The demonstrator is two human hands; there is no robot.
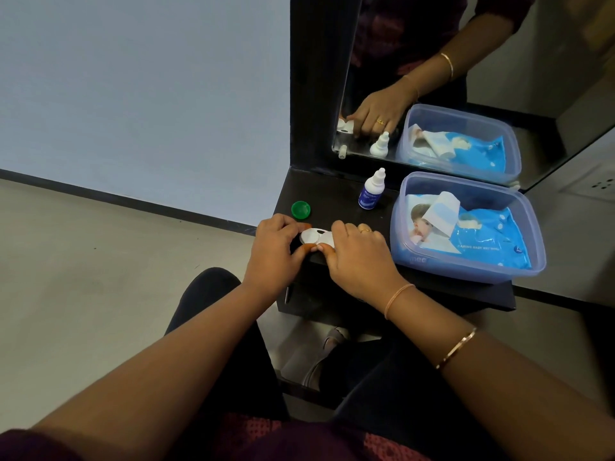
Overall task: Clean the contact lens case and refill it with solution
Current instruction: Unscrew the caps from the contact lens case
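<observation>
A green cap [301,209] lies by itself at the far left of the black tabletop [336,197], just beyond the left hand [275,251]. That hand is curled at the tabletop's near edge, thumb and fingertips pinching the left end of the white lens case [315,239]. The case rests flat on the tabletop between the two hands, with a small dark spot showing on its top. The right hand [356,257] covers the case's right end, its fingers bent over it and its thumb pressed against the near side, so both hands are grasping the case. A ring sits on one finger of the right hand, and a thin band and a gold bangle circle that wrist and forearm. Farther back, a small white dropper bottle [372,189] with a blue label stands upright, capped, well apart from the hands. Just beside it to the right is a clear plastic box [472,271] holding a blue pack of baby wipes [479,237], one wipe poking up from it. A mirror [432,78] behind the tabletop reflects the bottle, the box and a hand
</observation>
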